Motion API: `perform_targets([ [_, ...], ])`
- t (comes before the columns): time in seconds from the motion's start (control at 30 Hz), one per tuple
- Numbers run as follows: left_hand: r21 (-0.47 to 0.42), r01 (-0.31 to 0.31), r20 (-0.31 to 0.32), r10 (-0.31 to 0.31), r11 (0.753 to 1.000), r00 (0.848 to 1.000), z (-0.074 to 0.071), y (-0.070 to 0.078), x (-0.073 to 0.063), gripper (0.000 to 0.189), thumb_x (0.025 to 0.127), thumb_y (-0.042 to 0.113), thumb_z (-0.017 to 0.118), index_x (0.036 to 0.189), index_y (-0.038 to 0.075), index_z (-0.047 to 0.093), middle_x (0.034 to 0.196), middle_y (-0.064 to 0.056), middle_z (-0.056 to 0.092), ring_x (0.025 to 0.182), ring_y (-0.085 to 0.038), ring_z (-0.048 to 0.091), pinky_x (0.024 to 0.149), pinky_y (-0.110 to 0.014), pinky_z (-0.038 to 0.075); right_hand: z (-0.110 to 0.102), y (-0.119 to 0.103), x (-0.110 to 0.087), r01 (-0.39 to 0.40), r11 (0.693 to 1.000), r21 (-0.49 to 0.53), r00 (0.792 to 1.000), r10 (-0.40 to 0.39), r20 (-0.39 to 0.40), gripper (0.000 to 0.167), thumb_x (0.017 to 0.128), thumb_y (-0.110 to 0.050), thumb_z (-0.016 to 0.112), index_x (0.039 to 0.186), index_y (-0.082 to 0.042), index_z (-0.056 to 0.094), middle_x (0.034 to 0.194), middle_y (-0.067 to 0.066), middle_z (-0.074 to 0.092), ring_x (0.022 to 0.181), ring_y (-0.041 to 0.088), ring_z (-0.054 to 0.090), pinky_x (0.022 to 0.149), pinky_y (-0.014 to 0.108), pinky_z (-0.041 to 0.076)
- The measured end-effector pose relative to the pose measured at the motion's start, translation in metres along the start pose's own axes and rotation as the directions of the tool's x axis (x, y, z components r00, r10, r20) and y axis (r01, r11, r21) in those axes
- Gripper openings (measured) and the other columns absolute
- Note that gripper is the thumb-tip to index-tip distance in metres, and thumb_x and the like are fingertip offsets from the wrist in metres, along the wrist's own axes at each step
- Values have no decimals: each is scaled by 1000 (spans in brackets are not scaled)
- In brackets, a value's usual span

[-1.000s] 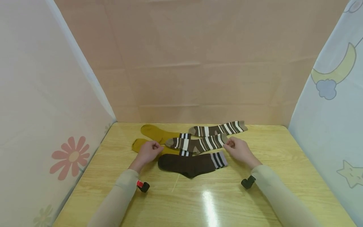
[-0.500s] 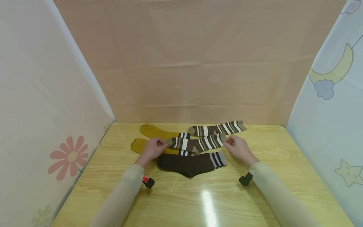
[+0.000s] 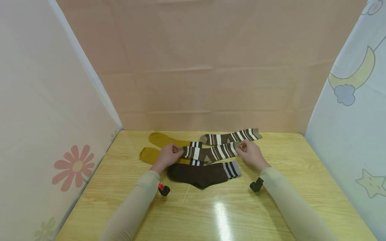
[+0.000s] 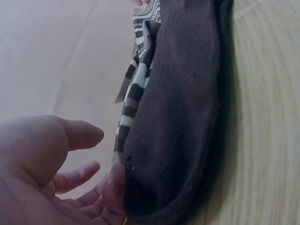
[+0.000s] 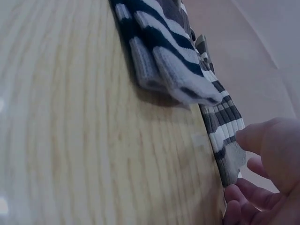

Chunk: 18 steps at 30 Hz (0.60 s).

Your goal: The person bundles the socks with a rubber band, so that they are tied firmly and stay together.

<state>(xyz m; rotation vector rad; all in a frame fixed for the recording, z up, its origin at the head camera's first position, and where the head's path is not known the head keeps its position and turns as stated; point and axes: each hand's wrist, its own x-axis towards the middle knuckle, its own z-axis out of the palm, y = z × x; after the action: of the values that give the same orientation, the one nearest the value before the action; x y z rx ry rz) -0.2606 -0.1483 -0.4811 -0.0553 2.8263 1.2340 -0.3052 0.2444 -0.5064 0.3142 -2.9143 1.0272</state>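
Observation:
A striped brown, white and tan sock (image 3: 208, 153) lies flat across the middle, between my two hands. My left hand (image 3: 168, 155) is at its toe end; in the left wrist view the thumb (image 4: 84, 133) stands apart from the fingers, which are low beside the socks. My right hand (image 3: 250, 154) is at the cuff (image 5: 232, 161). In the right wrist view its thumb touches or nearly touches the cuff, and the fingers lie at the cuff's end, apart from the thumb. Nearer me lies a dark brown sock (image 3: 199, 174) with a striped lilac cuff (image 5: 183, 70).
Two mustard socks (image 3: 149, 154) with black-and-white cuffs lie at the left, partly under the striped sock. A second striped sock (image 3: 245, 135) lies behind. The wooden table (image 3: 193, 214) meets a tan backdrop (image 3: 193, 83) and patterned side panels.
My left hand has moved right, from over the mustard sock to the striped sock's toe. My right hand has shifted slightly left and up onto the cuff. The socks lie as before.

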Motion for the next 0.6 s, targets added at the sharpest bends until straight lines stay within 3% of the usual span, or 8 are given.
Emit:
perform_targets([
  [0.17,-3,37,15,-37,999,999,6,0,4,37,100,25,72,126,2,60,119,-19,68,104,-33,66,93,-49,56,1,2,4,-43,999,13,999,43,19,49,105,-27,64,137,7,49,128,32,61,117,47,61,99,61,50],
  [0.33,-5,41,15,-41,999,999,10,-3,6,37,101,23,72,128,1,60,122,-20,67,107,-34,66,95,-50,55,3,0,8,-76,997,7,997,76,31,48,105,-29,63,135,7,53,126,31,64,116,47,62,100,60,50],
  [0.6,4,41,14,-41,999,999,15,-7,10,38,100,22,72,129,0,61,121,-20,68,110,-35,66,95,-50,56,5,2,10,-60,993,-103,995,68,70,56,104,-32,64,138,12,54,126,28,64,118,45,62,102,60,48],
])
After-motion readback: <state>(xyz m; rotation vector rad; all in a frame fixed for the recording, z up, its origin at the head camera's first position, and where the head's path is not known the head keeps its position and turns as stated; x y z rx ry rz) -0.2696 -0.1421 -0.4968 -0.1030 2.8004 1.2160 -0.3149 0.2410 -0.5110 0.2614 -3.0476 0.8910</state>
